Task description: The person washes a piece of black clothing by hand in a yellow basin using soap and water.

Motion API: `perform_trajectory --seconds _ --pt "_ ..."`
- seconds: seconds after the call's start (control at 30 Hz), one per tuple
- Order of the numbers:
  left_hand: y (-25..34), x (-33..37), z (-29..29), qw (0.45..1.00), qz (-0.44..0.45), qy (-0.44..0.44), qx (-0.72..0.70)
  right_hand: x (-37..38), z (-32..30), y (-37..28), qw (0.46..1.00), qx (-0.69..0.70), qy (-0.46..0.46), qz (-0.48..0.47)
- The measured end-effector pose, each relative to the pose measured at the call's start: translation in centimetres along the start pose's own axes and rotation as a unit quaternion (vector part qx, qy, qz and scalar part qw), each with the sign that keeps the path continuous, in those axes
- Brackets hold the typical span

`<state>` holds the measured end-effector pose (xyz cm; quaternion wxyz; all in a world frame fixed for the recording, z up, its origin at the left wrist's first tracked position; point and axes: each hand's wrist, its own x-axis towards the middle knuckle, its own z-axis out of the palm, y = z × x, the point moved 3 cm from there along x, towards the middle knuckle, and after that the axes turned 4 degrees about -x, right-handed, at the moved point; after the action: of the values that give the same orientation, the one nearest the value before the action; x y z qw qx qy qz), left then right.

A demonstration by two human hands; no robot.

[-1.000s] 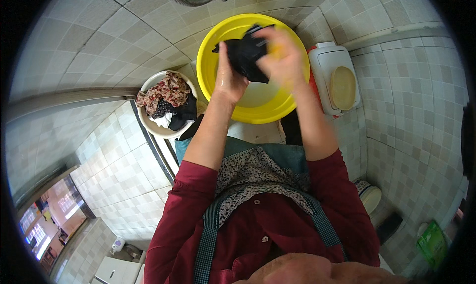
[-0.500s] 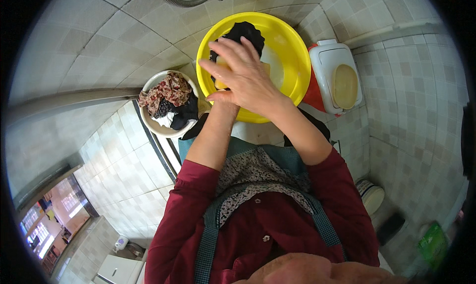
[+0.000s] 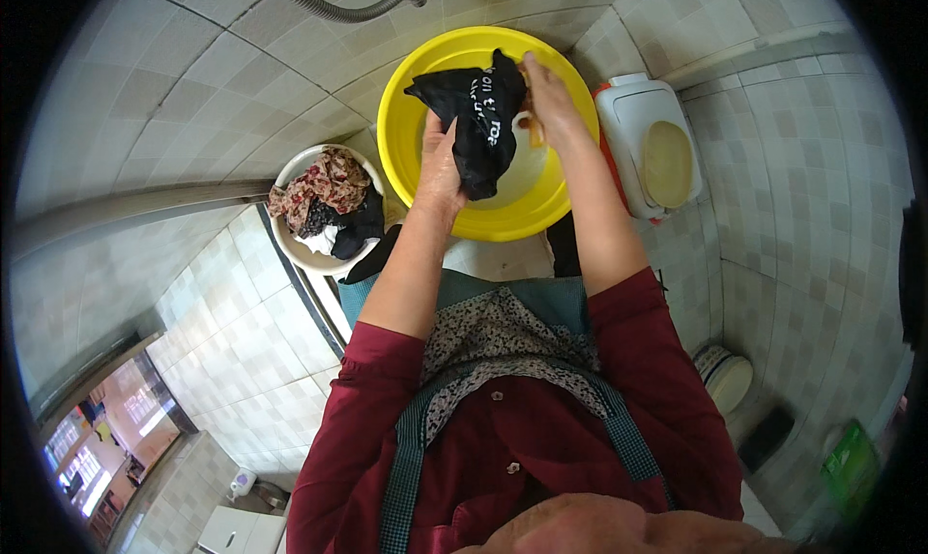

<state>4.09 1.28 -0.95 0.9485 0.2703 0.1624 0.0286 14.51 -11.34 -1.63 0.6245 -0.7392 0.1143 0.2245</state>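
Cloth [image 3: 486, 133], black with white lettering, is held up over the yellow basin [image 3: 394, 133]. Left hand [image 3: 442, 167] carries it from the lower left, fingers gripping the fabric and partly hidden by it. Right hand [image 3: 553, 100] is at the cloth's right edge, fingers close together and bent; can't tell if they touch the fabric. Yellow-orange block [image 3: 536, 136] shows by the right thumb, mostly hidden, can't tell if it's pinched. Cloudy liquid [image 3: 524, 179] in basin bottom. Whitish tub [image 3: 314, 261] sits left of basin, holding a floral cloth [image 3: 319, 185] plus black and white fabric. Right of basin: white box [image 3: 628, 119], yellowish oval dish [image 3: 668, 164] on top. Grey hose [image 3: 333, 9] hangs beyond the basin.
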Motion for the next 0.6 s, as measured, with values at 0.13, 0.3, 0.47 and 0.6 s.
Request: perform_trajectory --seconds 0.13,0.3,0.47,0.6 --pt "1.1 0.1 0.8 0.99 0.063 0.03 0.122 -2.9 -2.8 -4.9 0.956 -0.149 0.101 -0.232" --pt "1.1 -0.4 0.6 0.998 0.019 0.043 0.047 -7.9 4.1 -4.3 0.752 -0.391 -0.026 -0.53" --pt "1.2 -0.6 0.2 0.999 -0.041 0.031 0.013 -3.4 3.0 -2.3 0.938 -0.23 -0.076 -0.248" --pt "1.7 -0.5 -0.2 0.994 -0.09 -0.001 -0.054 -2.7 1.7 -2.1 0.959 -0.086 -0.147 -0.227"
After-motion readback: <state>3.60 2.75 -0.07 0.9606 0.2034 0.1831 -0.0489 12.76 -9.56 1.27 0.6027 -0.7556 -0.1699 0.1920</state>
